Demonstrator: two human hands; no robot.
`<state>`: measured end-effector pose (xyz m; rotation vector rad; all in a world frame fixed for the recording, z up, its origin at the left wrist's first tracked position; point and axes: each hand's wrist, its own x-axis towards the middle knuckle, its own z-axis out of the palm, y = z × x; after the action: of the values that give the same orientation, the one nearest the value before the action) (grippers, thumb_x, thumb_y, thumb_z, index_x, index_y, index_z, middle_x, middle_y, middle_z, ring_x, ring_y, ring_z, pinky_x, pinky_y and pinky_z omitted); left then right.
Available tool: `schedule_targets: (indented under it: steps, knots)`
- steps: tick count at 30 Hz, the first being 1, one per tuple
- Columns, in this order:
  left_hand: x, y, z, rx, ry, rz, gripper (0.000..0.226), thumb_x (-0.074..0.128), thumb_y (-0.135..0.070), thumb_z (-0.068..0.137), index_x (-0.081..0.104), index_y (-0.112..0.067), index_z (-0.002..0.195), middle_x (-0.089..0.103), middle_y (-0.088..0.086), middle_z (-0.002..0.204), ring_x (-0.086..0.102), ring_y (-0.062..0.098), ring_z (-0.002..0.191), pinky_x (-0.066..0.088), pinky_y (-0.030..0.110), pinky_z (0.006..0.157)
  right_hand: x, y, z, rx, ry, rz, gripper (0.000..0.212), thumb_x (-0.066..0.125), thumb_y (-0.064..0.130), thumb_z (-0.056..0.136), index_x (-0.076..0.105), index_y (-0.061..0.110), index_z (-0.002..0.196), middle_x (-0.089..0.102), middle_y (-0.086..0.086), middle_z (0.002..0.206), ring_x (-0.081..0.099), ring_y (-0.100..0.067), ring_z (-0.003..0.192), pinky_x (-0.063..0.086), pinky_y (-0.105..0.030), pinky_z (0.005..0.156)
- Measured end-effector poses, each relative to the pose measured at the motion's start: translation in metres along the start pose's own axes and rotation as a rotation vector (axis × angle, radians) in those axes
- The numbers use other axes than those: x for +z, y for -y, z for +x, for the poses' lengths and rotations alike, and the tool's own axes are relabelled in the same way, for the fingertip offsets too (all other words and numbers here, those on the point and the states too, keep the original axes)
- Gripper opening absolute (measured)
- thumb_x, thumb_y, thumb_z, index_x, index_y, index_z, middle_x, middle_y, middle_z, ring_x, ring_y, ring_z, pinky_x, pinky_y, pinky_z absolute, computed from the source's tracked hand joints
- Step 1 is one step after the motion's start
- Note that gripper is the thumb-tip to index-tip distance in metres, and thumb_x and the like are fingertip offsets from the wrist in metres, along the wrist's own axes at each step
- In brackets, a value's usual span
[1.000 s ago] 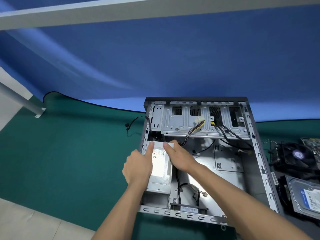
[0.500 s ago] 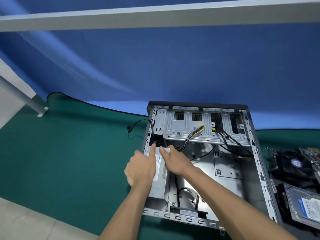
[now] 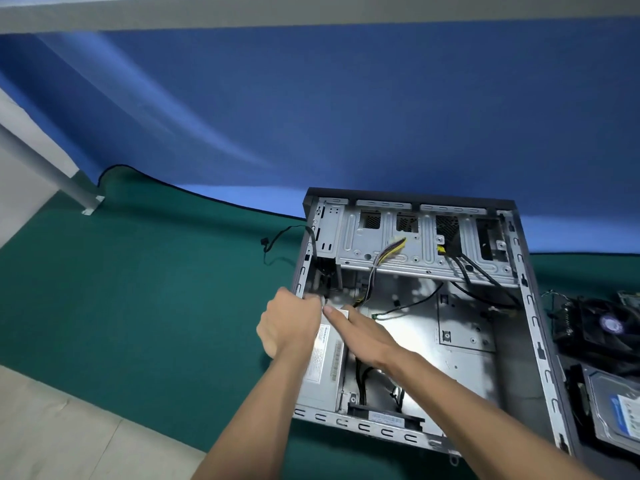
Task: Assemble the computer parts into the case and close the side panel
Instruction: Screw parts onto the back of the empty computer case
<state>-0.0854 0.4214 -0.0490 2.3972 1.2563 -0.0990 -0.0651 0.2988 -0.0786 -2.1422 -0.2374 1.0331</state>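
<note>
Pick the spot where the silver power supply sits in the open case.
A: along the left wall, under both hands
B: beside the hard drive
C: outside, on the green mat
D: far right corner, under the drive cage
A: the power supply lies against the left wall of the case, with the left hand and right hand on its far end.

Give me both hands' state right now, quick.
Left hand: fingers curled over the far end of the power supply, gripping it.
Right hand: open, straight fingers pressing on the power supply's top.
</note>
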Motion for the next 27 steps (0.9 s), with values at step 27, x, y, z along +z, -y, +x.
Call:
schedule_targets:
  steps: [27]
  knots:
    - [-0.003,0.026,-0.017,0.1,0.012,-0.048,0.046,0.035,-0.054,0.088,0.049,-0.012,0.077,0.038,-0.005,0.056,0.036,0.015,0.05,0.026,0.031,0.054,0.018,0.029,-0.016,0.141,-0.254,-0.037,0.08,0.019,0.066,0.093,0.016,0.011,0.152,0.032,-0.009,0.153,0.031,-0.027,0.14,0.029,-0.037,0.108]
